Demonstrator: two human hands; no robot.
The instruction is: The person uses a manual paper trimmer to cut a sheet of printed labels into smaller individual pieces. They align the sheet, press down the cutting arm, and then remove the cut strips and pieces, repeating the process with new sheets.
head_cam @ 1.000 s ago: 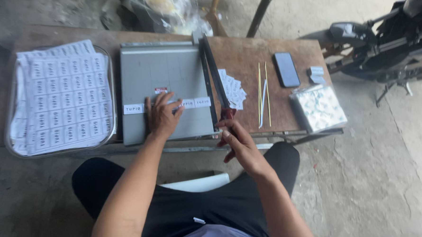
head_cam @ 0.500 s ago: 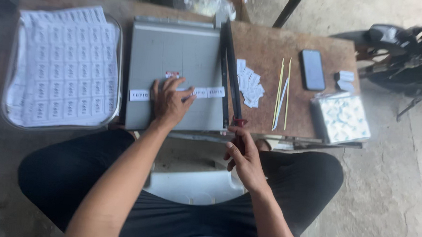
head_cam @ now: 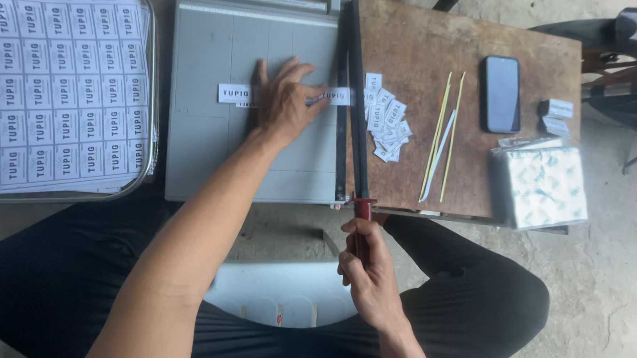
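Paper cutter: grey guillotine trimmer (head_cam: 251,162) on the wooden bench (head_cam: 424,55), left of the bench's bare part; black blade arm (head_cam: 358,95) lowered along the board's right edge.
Label strip: narrow white printed paper strip (head_cam: 234,93) lying across the cutter board, its right end reaching the blade line.
Left hand: (head_cam: 284,102) laid flat, fingers spread, pressing the strip down onto the board.
Right hand: (head_cam: 368,271) clenched around the red handle (head_cam: 363,209) at the near end of the blade arm, off the bench's front edge.
Cut labels: small pile of white slips (head_cam: 385,121) on the bench just right of the blade.
Printed sheets: stack of uncut label sheets (head_cam: 61,82) in a wire-rimmed tray (head_cam: 152,121), left of the cutter.
Sticks: thin yellow sticks (head_cam: 442,134) lying right of the slips.
Phone: dark smartphone (head_cam: 500,94), face up, beyond the sticks.
Box: patterned white box (head_cam: 540,185) at the bench's right front corner.
Seat: white plastic stool (head_cam: 277,299) between the person's dark-trousered legs.
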